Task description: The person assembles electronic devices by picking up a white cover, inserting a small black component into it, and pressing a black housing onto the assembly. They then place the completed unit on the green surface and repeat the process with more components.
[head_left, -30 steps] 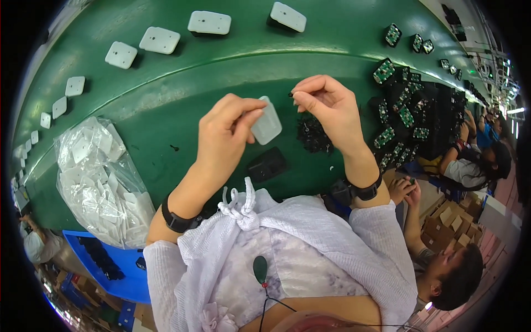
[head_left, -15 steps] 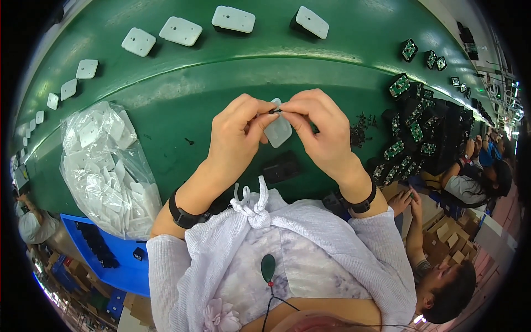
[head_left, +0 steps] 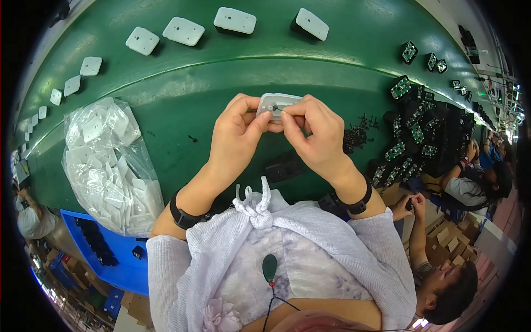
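Green conveyor-style workbench [head_left: 182, 94], curved by the lens, filling upper and middle frame.

Held item: one small white plastic housing [head_left: 275, 103], just above frame centre, raised off the belt between both hands; long axis roughly left to right. Pinched at its left end by left hand [head_left: 239, 135], thumb and fingers closed narrow on it. Right hand [head_left: 315, 135] closed at the housing's middle-right, fingertips pinched on something tiny and dark at its face; too small to identify. Both hands equally near, touching it from either side.

Upper frame, along the belt's far lane: four white housings [head_left: 235, 20] in a row, well apart; five smaller ones trailing down the upper-left edge.

Left of frame: one clear plastic bag [head_left: 108, 166] of white parts, uncounted.

Lower left: one blue bin [head_left: 124, 271] with black parts.

Right of frame: heap of green-and-black circuit modules [head_left: 412, 135], uncounted; scatter of small black screws [head_left: 357, 133] beside right hand.

Below hands on belt: one black part [head_left: 282, 166].

Wrists: two black bands.

Lower right: other seated persons.
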`<state>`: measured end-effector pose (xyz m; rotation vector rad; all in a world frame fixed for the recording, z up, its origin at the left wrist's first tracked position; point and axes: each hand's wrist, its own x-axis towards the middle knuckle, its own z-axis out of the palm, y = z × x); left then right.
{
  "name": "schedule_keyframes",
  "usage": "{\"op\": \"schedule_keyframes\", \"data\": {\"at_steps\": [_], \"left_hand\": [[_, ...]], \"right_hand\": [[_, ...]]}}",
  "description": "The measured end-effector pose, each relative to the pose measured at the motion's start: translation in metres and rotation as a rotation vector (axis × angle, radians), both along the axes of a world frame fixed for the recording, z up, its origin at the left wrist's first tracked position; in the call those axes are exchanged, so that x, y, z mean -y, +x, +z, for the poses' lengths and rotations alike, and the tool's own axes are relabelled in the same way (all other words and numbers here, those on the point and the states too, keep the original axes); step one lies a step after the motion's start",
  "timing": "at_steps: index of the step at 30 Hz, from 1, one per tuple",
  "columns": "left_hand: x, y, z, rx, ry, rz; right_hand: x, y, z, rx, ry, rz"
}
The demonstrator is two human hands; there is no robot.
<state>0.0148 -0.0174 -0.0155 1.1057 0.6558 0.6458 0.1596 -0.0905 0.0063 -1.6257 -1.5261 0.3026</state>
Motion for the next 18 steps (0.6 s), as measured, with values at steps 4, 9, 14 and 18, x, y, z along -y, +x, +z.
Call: {"op": "schedule_keyframes", "data": {"at_steps": [4,9,14,18], "left_hand": [[0.002,-0.001,-0.002,0.059,-0.055,-0.004],[0.004,0.0,-0.001,0.098,0.055,0.058],[0.002,-0.003,0.0,0.073,0.181,0.076],[0.0,-0.006,-0.003,-0.043,0.407,0.094]], "right_hand": [[-0.002,-0.005,-0.003,0.037,0.016,-0.068],[-0.001,-0.009,0.003,0.035,-0.052,-0.081],[-0.002,-0.013,-0.003,-0.371,-0.22,-0.132],[0.001,-0.019,-0.012,-0.468,-0.258,-0.085]]}}
